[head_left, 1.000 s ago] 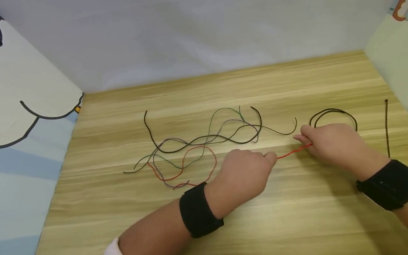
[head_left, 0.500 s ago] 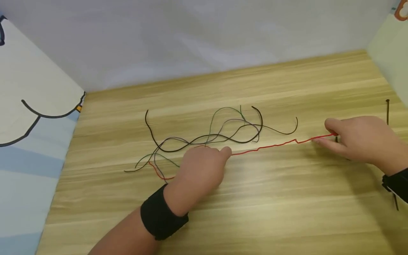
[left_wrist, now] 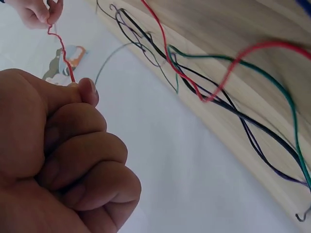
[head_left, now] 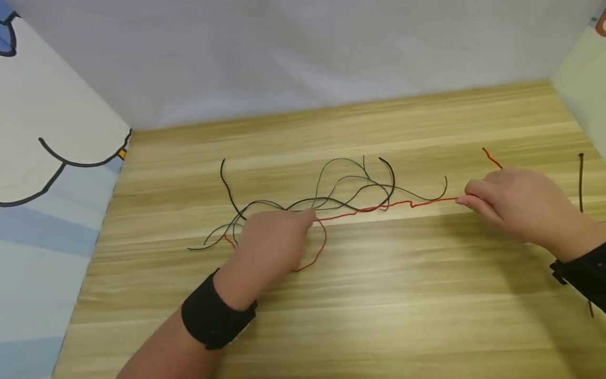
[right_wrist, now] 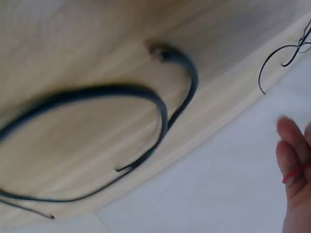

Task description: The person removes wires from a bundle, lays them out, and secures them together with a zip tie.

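A thin red wire (head_left: 360, 211) with small kinks stretches between the two hands above the table. My left hand (head_left: 272, 239) pinches one part between thumb and curled index finger; in the left wrist view its other fingers (left_wrist: 97, 150) are curled in. On the right, my right hand (head_left: 521, 202) pinches the wire, and a short red end (head_left: 492, 158) sticks out behind it. In the right wrist view the red strand lies across the fingers (right_wrist: 290, 160). Below the left hand, a second red wire (head_left: 324, 247) lies looped on the table, partly hidden.
Black, green (head_left: 335, 159) and purplish wires lie tangled across the wooden table (head_left: 402, 316); one thick black wire (head_left: 229, 189) runs through them. Another black wire (head_left: 581, 181) lies straight at the far right. A black wire coil (right_wrist: 160, 107) shows in the right wrist view. Walls enclose the back and sides.
Close together a second ago, the hands have drawn apart, the left moving left and the right moving right, then slightly back left. The red stretch between them is longer.
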The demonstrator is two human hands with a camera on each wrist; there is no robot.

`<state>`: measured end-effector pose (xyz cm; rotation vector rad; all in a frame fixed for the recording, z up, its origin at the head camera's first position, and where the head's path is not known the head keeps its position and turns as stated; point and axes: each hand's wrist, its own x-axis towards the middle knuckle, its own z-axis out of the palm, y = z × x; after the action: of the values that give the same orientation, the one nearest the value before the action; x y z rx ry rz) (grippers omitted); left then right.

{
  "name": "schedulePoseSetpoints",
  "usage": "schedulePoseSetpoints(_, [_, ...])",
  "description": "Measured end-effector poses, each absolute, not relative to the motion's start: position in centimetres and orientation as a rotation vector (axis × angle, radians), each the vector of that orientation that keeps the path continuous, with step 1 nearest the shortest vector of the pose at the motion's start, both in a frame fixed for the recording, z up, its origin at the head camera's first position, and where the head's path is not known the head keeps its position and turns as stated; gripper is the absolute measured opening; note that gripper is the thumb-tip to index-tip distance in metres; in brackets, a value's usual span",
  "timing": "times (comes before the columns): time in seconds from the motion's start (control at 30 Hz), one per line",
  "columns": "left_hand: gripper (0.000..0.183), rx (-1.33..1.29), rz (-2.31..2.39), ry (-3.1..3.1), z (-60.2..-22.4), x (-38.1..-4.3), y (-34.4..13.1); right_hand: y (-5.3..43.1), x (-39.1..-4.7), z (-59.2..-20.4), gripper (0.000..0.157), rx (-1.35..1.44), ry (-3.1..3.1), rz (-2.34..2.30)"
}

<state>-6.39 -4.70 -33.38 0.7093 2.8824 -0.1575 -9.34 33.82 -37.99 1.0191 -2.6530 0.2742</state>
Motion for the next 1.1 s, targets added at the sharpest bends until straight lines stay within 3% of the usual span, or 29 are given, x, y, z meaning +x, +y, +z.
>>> schedulePoseSetpoints(0.23, [0.013, 0.526, -0.137, 2.844, -33.3, -6.9, -7.7, 31.8, -8.7, -38.0, 0.051, 1.35, -2.361, 0.277])
schedulePoseSetpoints(0.33, [0.012, 0.511, -0.119, 2.843, -33.3, -7.0, -8.7, 31.7, -8.7, -37.9, 0.052, 1.301, -2.453, 0.3])
schedulePoseSetpoints(0.5, [0.016, 0.491, -0.106, 2.86, -33.6, -6.6, -9.9, 32.2, -8.4, -37.7, 0.036, 1.176, -2.674, 0.29])
schedulePoseSetpoints(0.63, [0.019, 0.505, -0.098, 2.873, -34.0, -6.2, -10.5, 31.7, -8.4, -37.5, 0.028, 0.883, -3.02, 0.321])
schedulePoseSetpoints(0.77, [0.015, 0.505, -0.114, 2.871, -34.2, -6.0, -10.9, 30.9, -9.0, -37.2, 0.038, 0.604, -3.284, 0.502])
schedulePoseSetpoints(0.97, [0.013, 0.362, -0.151, 2.865, -33.8, -6.4, -12.1, 30.8, -9.3, -37.2, 0.027, 0.81, -3.248, 0.827])
schedulePoseSetpoints(1.1, [0.013, 0.398, -0.147, 2.872, -33.6, -6.4, -12.4, 30.5, -9.7, -37.5, 0.028, 0.777, -3.283, 0.802])
